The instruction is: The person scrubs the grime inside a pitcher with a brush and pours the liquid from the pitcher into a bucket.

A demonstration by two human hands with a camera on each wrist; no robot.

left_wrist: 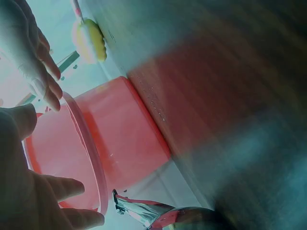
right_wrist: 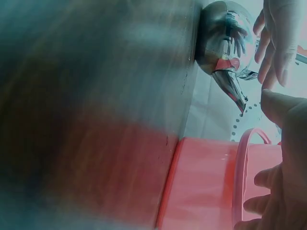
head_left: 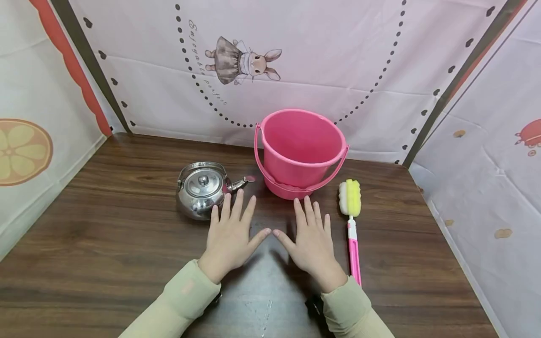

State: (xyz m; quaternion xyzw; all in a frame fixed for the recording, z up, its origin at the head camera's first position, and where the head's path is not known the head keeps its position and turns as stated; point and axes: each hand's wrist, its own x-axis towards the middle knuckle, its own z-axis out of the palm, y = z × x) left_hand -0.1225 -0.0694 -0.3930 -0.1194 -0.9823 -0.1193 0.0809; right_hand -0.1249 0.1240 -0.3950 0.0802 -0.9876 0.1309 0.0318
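Both hands are held palm down above the table with fingers straight and spread, holding nothing. In the head view the left hand is in front of the steel teapot, its fingertips overlapping the pot's lower right side. My right hand is in front of the pink bucket, fingertips close below its base. The two thumb tips almost meet. The bucket stands upright, its handle folded down at the front. Right of the right hand lies a brush with a yellow and white sponge head.
The brown wooden table is bordered at the back by a printed curtain with a rabbit picture. More printed cloth hangs along the right and left sides. The teapot's spout points right, toward the bucket.
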